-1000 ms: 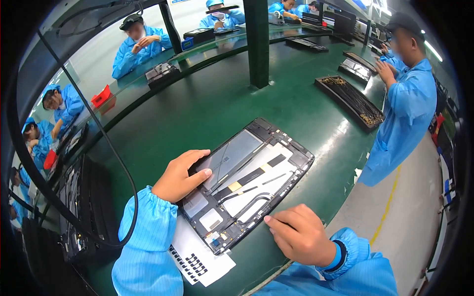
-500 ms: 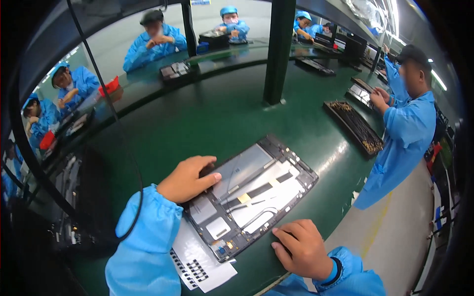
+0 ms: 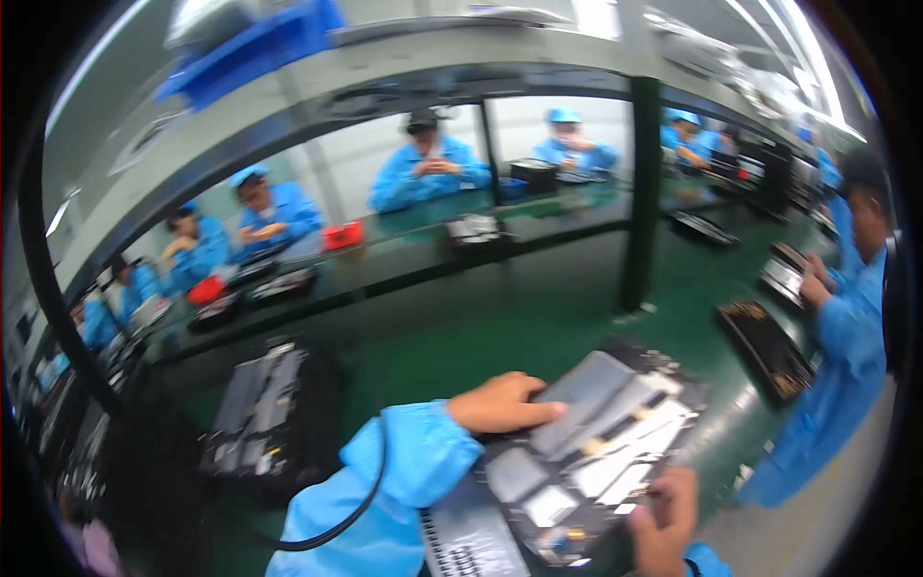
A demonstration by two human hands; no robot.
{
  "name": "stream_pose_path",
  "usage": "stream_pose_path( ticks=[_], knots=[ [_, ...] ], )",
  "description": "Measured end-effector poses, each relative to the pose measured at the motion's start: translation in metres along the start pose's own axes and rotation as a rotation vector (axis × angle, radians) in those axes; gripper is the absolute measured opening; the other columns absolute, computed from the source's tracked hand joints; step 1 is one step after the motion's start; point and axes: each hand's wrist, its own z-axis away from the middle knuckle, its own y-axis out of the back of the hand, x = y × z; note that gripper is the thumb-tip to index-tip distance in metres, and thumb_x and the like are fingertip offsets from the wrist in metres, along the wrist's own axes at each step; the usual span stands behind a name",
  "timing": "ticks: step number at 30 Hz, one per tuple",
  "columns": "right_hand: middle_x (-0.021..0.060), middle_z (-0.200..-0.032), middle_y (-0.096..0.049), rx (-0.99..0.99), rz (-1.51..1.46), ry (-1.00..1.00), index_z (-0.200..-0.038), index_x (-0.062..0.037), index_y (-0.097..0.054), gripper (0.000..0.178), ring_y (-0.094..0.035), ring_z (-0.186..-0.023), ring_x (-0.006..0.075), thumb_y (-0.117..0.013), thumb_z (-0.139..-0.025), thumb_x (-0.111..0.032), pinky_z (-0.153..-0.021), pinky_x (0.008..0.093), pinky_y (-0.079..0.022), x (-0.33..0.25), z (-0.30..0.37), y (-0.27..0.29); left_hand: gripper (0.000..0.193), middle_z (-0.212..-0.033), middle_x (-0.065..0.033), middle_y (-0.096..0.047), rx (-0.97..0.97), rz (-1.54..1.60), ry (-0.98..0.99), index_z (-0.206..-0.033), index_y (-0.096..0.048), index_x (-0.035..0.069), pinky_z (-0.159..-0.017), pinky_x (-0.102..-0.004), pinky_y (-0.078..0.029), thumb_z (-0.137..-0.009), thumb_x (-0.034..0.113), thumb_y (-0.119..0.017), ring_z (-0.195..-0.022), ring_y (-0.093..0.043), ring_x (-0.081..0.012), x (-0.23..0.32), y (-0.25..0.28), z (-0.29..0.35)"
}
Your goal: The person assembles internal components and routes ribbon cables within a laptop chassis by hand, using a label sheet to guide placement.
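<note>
An opened tablet, its battery, silvery plates and small boards bare, lies slanted in front of me, smeared by motion. My left hand grips its left edge, thumb over the top and fingers at the rim. At the right edge, my right hand pinches the frame between thumb and fingers. Beneath the tablet's near left corner shows a pale sheet with black marks, partly hidden. Whether the tablet is raised off the green table, I cannot tell.
A black tray of tablet parts stands to the left. A dark cable hangs across my left sleeve. Far right are a long black tray and a co-worker. A dark post rises behind the tablet.
My view has swung left and up, bringing the shelf and left tray into sight. My right hand has moved from beside the tablet onto its right edge. The left hand stays at the left edge.
</note>
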Motion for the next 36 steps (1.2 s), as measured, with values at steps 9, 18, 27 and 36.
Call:
stream_pose_path(
  ticks=[9, 18, 27, 36],
  knots=[
    [0.0109, -0.107, -0.045, -0.006, -0.732, -0.221, -0.114, 0.0043, -0.037, 0.043, -0.046, -0.097, 0.0176, -0.047, -0.079, -0.017, -0.088, 0.0286, -0.034, 0.001, -0.09, -0.019, 0.055, -0.093, -0.0167, -0.049, 0.544, 0.014, 0.118, -0.099, -0.053, -0.008, -0.074, -0.0284, -0.04, -0.076, 0.042, -0.06, -0.084, -0.047, -0.0203, 0.045, 0.022, 0.047],
    [0.0132, -0.108, -0.047, -0.455, -1.022, -0.264, -0.123, 0.0035, -0.031, 0.054, -0.05, -0.097, 0.0189, -0.054, -0.079, -0.019, -0.086, 0.0304, -0.042, -0.085, -0.126, -0.117, 0.041, -0.094, -0.0086, -0.057, 0.819, 0.475, 0.186, -0.112, -0.048, -0.005, -0.067, -0.0222, -0.046, -0.08, 0.018, -0.058, -0.081, -0.056, -0.0104, 0.07, 0.093, 0.157],
    [0.021, -0.121, -0.024, -0.462, -0.753, 0.195, -0.121, 0.0128, -0.024, 0.074, -0.028, -0.115, 0.0309, -0.063, -0.074, -0.028, -0.1, 0.0349, -0.023, -0.128, -0.074, -0.254, 0.056, -0.119, -0.016, -0.048, 1.163, 0.459, 0.324, -0.123, -0.039, -0.006, -0.09, -0.0279, -0.036, -0.075, 0.009, -0.062, -0.105, -0.048, -0.0191, -0.008, 0.096, 0.298],
    [0.0294, -0.124, -0.022, -0.55, -0.636, 0.242, -0.121, 0.018, -0.021, 0.078, -0.025, -0.118, 0.0391, -0.06, -0.076, -0.033, -0.101, 0.0398, -0.019, -0.123, -0.036, -0.299, 0.049, -0.117, -0.0159, -0.05, 1.337, 0.391, 0.275, -0.118, -0.045, -0.007, -0.094, -0.0306, -0.035, -0.072, -0.001, -0.059, -0.108, -0.048, -0.022, -0.052, 0.067, 0.331]
  ],
)
